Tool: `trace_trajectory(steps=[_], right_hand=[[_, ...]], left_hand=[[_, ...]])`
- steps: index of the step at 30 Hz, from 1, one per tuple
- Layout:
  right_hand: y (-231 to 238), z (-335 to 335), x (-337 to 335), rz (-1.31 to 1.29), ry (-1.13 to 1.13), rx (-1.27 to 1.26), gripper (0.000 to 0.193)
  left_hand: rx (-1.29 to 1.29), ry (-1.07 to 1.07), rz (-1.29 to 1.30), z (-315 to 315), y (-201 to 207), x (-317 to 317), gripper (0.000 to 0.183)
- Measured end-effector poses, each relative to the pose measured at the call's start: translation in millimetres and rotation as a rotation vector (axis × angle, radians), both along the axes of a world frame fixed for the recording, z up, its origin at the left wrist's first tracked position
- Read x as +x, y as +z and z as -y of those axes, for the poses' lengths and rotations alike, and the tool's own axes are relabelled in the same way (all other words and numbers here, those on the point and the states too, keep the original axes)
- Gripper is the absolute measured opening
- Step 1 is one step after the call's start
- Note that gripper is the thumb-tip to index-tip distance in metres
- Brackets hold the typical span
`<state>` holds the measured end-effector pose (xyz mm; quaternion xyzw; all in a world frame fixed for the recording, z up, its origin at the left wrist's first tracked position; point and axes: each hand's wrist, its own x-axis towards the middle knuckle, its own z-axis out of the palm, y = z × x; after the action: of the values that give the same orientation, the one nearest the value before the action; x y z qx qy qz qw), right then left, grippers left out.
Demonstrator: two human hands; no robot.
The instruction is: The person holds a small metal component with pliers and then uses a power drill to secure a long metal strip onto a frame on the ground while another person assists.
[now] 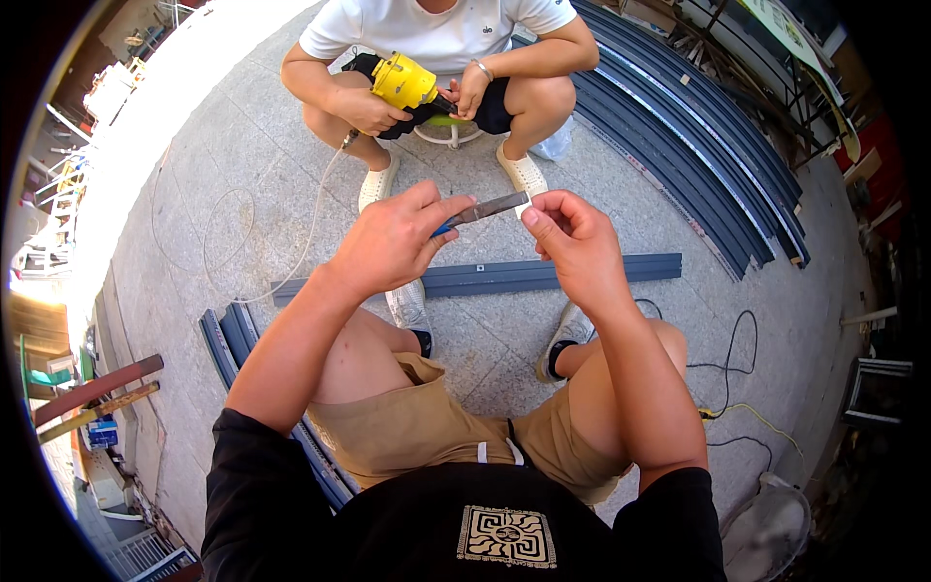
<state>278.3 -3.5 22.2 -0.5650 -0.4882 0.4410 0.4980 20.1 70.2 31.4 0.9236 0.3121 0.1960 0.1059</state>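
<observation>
My left hand (400,235) is closed round the blue handle of what looks like a flat metal file (491,208), its grey blade pointing right and slightly up. Between the thumb and fingers of my right hand (580,244) is a small white piece (524,205), which meets the tip of the blade. Both hands are raised in front of me, above a dark grey metal profile (446,280) that lies crosswise on the floor between my feet and a co-worker. Much of the handle is hidden by my left fingers.
The seated co-worker facing me holds a yellow air tool (405,81), with a thin pale hose (312,254) trailing left. Long dark profiles (669,116) are stacked at the far right; more profiles (229,339) lie beside my left leg. A black cable (742,367) curls at right.
</observation>
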Motion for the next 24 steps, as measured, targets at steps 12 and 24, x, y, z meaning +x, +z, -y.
trace_trajectory(steps=[12,24], right_hand=[[-2.5,0.0,2.4,-0.031,0.002,-0.01,0.023],[-5.5,2.1,0.4,0.072,0.027,0.061,0.021]], left_hand=[[0.041,0.038,0.023,0.2,1.3,1.8,0.048],[0.235,0.043,0.067,-5.8,-0.9,0.4,0.035]])
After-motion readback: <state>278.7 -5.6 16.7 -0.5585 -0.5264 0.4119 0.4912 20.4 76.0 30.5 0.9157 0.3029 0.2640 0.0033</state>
